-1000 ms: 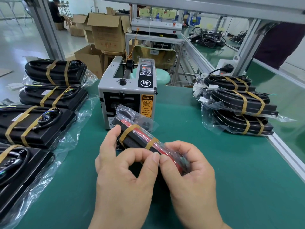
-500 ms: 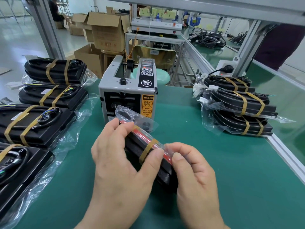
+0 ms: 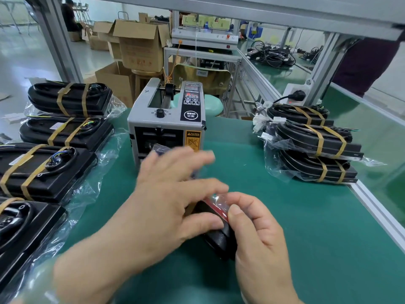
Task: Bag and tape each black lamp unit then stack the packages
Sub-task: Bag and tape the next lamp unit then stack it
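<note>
Gripping a black lamp unit (image 3: 219,240) that sits inside a clear plastic bag (image 3: 221,197), the right hand (image 3: 260,242) has its fingers curled round the near end, with the thumb pressed on the plastic beside a red strip (image 3: 215,207) along the unit's top. The left hand (image 3: 171,205) is blurred. Its fingers are straight and spread over the far part of the unit, grasping nothing, and its thumb lies against the unit's left side.

The unit is at the near middle of the green tabletop (image 3: 317,238), with its far end hidden under the left hand. Just beyond it stands a grey tape dispenser machine (image 3: 166,128) with a black knob and a yellow caution label.

On the right, three bagged black units bound with tan tape are piled in a stack of finished packages (image 3: 313,150) near the tabletop's edge. On the left, a row of taped units (image 3: 43,170) runs from near to far, each lying flat in loose clear plastic. Brown cardboard boxes (image 3: 140,44) stand on the floor far behind the dispenser.
</note>
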### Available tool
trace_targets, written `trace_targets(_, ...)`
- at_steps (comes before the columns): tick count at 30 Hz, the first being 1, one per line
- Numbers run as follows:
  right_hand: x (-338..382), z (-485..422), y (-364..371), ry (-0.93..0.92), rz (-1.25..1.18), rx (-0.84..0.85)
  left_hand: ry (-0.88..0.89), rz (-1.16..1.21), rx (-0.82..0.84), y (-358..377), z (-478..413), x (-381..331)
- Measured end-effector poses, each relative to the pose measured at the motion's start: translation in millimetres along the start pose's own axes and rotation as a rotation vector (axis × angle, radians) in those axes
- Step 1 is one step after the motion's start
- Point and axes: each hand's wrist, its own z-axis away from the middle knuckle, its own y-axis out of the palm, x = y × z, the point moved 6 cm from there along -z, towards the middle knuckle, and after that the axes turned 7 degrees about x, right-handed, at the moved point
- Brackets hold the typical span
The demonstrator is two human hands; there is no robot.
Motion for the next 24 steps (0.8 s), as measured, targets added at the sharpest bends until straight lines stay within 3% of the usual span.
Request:
trace_targets(2,2,-2,0,0.014,-0.064,0.018,0.047,0.026,0.156,3,-12,4)
trace_targets(6,4,-7,-3,0.013,-0.078,0.060,0.221,-0.036,0.247,5,-25,2)
trace_targets(10,5,-9,-8,0.027,-0.044,0.122,0.285,-0.056,0.196,6,-27,4)
trace_targets(12,16,-11,-23,-0.041,0.016,0.053,0.274,-0.006,0.089,2,-25,7)
trace_targets(15,60,-8,-46,-0.402,0.294,-0.133,0.162,0.218,-0.122,-9,-16,22)
trace_targets(18,87,7,-40,-0.757,0.534,-0.064,0.002,0.630,-0.244,-6,-7,40)
trace_targets(21,91,0,-30,-0.701,0.678,0.080,-0.036,1.047,-0.289,12,-4,50)
trace_targets(24,94,-13,-33,-0.564,0.679,0.115,-0.057,1.237,-0.227,31,-5,52)
